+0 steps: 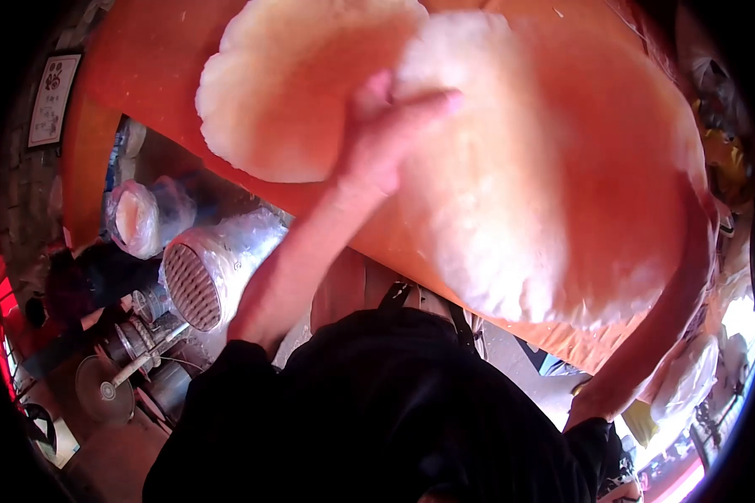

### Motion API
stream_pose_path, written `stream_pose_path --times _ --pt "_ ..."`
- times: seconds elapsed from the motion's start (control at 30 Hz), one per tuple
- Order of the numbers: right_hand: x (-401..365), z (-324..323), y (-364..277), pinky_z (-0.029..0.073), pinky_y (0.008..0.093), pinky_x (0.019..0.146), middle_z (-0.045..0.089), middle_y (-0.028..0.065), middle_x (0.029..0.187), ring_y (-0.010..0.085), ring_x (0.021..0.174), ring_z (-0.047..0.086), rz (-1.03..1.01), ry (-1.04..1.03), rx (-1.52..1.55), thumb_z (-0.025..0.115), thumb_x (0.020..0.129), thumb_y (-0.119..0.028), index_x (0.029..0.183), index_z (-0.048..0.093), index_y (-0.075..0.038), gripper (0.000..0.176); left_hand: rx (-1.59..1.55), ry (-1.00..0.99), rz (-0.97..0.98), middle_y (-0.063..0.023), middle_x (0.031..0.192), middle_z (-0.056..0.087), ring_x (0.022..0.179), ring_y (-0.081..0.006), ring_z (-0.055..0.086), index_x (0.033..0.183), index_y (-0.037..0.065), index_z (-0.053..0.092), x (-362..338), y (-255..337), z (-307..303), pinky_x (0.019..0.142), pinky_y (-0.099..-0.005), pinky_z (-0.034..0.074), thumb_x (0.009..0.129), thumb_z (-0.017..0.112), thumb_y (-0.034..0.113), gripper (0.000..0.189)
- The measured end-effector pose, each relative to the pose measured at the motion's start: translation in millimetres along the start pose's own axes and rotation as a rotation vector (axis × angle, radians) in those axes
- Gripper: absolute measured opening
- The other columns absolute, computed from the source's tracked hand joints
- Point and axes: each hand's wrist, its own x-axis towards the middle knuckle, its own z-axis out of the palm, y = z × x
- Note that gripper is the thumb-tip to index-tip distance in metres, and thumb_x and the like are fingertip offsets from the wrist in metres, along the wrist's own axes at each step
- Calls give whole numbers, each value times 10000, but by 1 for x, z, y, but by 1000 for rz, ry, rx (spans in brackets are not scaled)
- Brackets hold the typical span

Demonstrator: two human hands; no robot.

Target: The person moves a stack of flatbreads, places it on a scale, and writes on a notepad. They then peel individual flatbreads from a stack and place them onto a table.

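A large thin white sheet (486,193), round with a ragged edge, covers much of the orange table (386,230). It could be dough, but I cannot make out the material. My left hand (382,126) lies at its left edge, blurred, with thumb and a stretched finger apart and the finger over the sheet. At the far right edge of the sheet is my right hand (694,189); its fingers are hidden or smeared. A second thin round sheet (264,92) with a scalloped rim lies flat to the left.
Below the table's left edge, plastic wraps a round slatted object (195,287) like a steamer. Another plastic-wrapped bundle (138,220) stands behind it. Metal gear with a round disc (105,387) sits lower left. A framed sign (53,101) and a plastic bag (686,381) are at the sides.
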Motion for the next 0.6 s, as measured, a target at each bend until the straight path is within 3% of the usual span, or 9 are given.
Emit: stream_pose_path --times 0.1,0.13,0.17,0.2,0.27,0.37,0.47,0.57,0.6 --pt "34 60 -14 501 257 729 671 71 932 143 808 623 -75 -224 272 646 837 -146 1022 655 41 263 100 38 82 -90 1064 646 948 -184 635 1174 -9 564 10 65 -55 834 -315 519 751 756 146 490" --pt "47 83 -16 504 258 734 673 77 941 148 814 629 -78 -317 361 642 838 -136 1026 654 43 260 276 182 114 -91 1087 642 974 -191 630 1204 -9 550 13 83 -74 852 -316 513 765 752 160 512" --pt "59 106 -15 506 258 739 676 83 950 153 820 635 -76 -411 438 637 838 -127 1029 654 46 258 257 219 168 -87 1003 663 890 -174 646 1113 -5 601 22 94 -103 786 -297 522 753 759 187 437" --pt "71 132 -10 509 259 744 678 89 958 159 826 640 -93 -486 456 633 838 -118 1033 653 48 257 173 170 179 -100 1036 658 906 -186 646 1138 -8 586 24 109 -121 810 -303 518 769 747 167 439" --pt "92 187 9 514 261 754 682 100 976 169 839 652 -183 -555 366 623 839 -99 1040 653 54 254 187 191 153 -115 1078 644 940 -212 640 1176 -20 554 33 130 -172 834 -331 516 789 735 165 466" --pt "83 268 69 463 239 720 658 45 974 109 809 588 -383 -434 -25 590 878 -223 1035 658 -18 267 214 236 56 -115 1079 641 949 -212 635 1149 -19 560 45 130 -240 827 -336 518 784 744 153 444" --pt "77 316 104 499 273 642 668 64 807 155 682 613 233 -287 -268 706 796 -190 884 659 15 228 349 372 -59 -101 1034 648 913 -192 632 1082 -13 584 77 85 -330 791 -310 513 767 760 132 389" --pt "75 318 111 474 263 614 643 42 755 125 660 582 150 -285 -164 768 759 -280 823 647 -20 294 372 390 -94 -87 1009 648 887 -178 624 1056 -11 600 70 83 -338 775 -289 500 769 761 167 374" --pt "73 311 104 458 256 611 630 29 750 114 668 567 45 -308 -195 753 766 -325 876 646 -15 346 366 382 -76 -87 1012 646 901 -176 619 1056 -10 602 65 86 -340 786 -290 495 769 761 178 378"
